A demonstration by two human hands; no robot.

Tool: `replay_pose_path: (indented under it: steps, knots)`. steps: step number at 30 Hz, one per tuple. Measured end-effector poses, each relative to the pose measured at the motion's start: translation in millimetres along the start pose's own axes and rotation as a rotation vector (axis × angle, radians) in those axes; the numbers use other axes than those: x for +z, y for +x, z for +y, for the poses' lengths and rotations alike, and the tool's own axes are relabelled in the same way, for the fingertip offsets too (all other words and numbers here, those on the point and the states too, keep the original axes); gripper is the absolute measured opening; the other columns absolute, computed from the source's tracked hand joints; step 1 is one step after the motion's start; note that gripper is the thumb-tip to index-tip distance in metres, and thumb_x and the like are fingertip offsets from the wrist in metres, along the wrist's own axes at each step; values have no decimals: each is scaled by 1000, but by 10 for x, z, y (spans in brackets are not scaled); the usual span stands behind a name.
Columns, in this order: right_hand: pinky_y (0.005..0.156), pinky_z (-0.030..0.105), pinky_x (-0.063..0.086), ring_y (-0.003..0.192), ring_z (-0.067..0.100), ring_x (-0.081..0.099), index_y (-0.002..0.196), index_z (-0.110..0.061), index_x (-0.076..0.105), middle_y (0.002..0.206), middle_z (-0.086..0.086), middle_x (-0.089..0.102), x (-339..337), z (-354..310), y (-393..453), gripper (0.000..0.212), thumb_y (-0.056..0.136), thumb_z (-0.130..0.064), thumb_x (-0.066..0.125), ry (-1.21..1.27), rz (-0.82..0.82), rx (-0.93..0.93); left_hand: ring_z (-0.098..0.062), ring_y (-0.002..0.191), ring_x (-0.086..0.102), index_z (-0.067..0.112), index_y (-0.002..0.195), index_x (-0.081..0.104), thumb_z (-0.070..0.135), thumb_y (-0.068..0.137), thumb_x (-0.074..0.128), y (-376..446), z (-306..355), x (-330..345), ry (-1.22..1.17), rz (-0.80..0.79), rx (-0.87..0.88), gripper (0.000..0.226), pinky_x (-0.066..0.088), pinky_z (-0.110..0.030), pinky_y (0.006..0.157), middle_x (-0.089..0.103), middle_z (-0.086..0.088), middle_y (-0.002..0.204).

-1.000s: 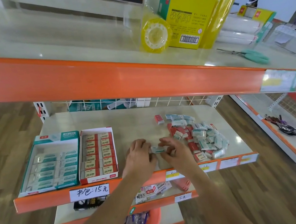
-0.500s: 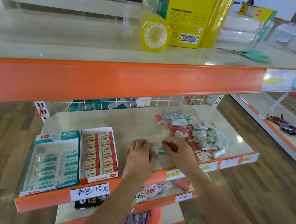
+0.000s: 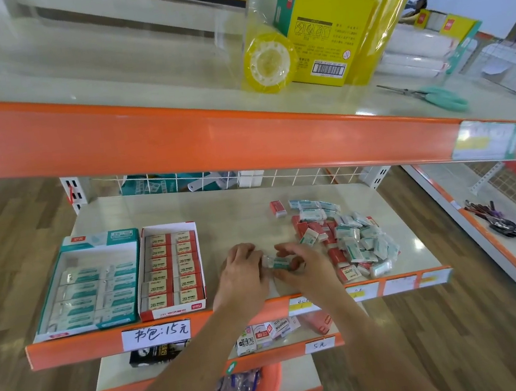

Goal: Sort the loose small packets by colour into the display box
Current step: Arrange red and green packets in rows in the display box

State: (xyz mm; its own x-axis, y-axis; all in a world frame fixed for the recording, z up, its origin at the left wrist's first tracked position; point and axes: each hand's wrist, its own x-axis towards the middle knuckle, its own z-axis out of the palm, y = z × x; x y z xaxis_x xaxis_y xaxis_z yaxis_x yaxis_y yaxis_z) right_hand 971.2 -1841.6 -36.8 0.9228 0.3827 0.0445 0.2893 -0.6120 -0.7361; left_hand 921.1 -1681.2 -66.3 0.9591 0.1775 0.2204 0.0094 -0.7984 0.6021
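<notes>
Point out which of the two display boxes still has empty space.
The teal display box on the far left: its back portion is bare, while the red display box beside it is packed full.

Shelf (image 3: 240, 217), two display boxes (image 3: 97, 282), loose packets (image 3: 347, 239)

Two display boxes (image 3: 136, 277) sit side by side at the shelf's (image 3: 238, 207) left; loose packets (image 3: 347, 239) heap right.

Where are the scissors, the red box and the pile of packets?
scissors (image 3: 444, 98), head view, green handle.
red box (image 3: 171, 269), head view, packets inside.
pile of packets (image 3: 351, 242), head view, middle of pile.
</notes>
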Motion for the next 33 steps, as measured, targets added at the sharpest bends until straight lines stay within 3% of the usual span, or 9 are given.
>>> replay_pose_path:
  steps: [3, 8, 13, 17, 21, 25, 28, 31, 33]
  knots:
    - [71, 13, 48, 81, -2, 61, 118, -27, 67, 98, -20, 67, 15, 30, 1, 38, 82, -21, 77, -22, 31, -22, -15, 128, 34, 17, 118, 60, 29, 92, 47, -1, 14, -8, 0, -4, 0, 31, 39, -38, 105, 47, 2, 129]
    - [94, 24, 46, 111, 2, 53, 126, -28, 63, 116, -16, 65, 51, 51, 12, 40, 87, -31, 68, -224, 43, -93, -16, 127, 35, 16, 117, 60, 31, 91, 46, -10, 50, -43, 3, -12, -4, 32, 39, -39, 103, 48, 0, 128]
    - [93, 21, 35, 106, -2, 34, 136, -29, 55, 112, -14, 66, 46, -26, 36, 47, 90, -30, 66, -369, 46, -164, -16, 128, 35, 14, 119, 57, 33, 92, 48, -5, 92, -105, 37, -72, -8, 34, 41, -37, 102, 46, 0, 130]
    - [93, 26, 41, 108, 7, 48, 133, -29, 57, 107, -15, 68, 46, -45, 28, 47, 87, -24, 69, -310, 89, -171, -22, 134, 30, 13, 130, 49, 32, 92, 49, -5, 146, -233, 132, -97, 21, 42, 34, -38, 105, 39, -3, 140]
    - [93, 21, 36, 104, 6, 53, 131, -32, 58, 104, -18, 69, 52, -95, 32, 49, 85, -23, 72, -300, 152, -218, -24, 136, 29, 14, 135, 46, 33, 94, 49, 30, 140, -409, 243, -11, 102, 45, 28, -36, 111, 36, -6, 145]
    - [90, 21, 43, 102, 5, 53, 130, -31, 59, 100, -20, 68, 42, -201, 65, 48, 85, -25, 74, -295, 179, -258, -29, 130, 40, 12, 128, 55, 30, 89, 58, 36, 64, -561, 269, 56, 138, 43, 33, -42, 108, 49, -11, 136]
    - [85, 6, 32, 106, 4, 50, 134, -34, 55, 104, -23, 64, 64, -341, 81, 50, 87, -28, 72, -298, 129, -259, -32, 123, 48, 13, 120, 61, 30, 84, 65, -13, -59, -678, 293, 97, 115, 40, 37, -48, 105, 56, -12, 127]
    - [88, 12, 36, 108, 6, 51, 136, -35, 54, 103, -25, 62, 167, -471, 118, 52, 88, -28, 72, -258, 92, -292, -33, 122, 48, 13, 118, 62, 31, 83, 65, -87, -161, -830, 326, 115, 86, 40, 37, -50, 104, 57, -11, 125]
    - [89, 8, 32, 109, 7, 52, 136, -34, 54, 102, -24, 63, 262, -550, 150, 52, 88, -28, 72, -233, 77, -321, -35, 121, 50, 12, 115, 64, 31, 80, 68, -134, -232, -927, 359, 134, 61, 40, 39, -52, 102, 60, -12, 120]
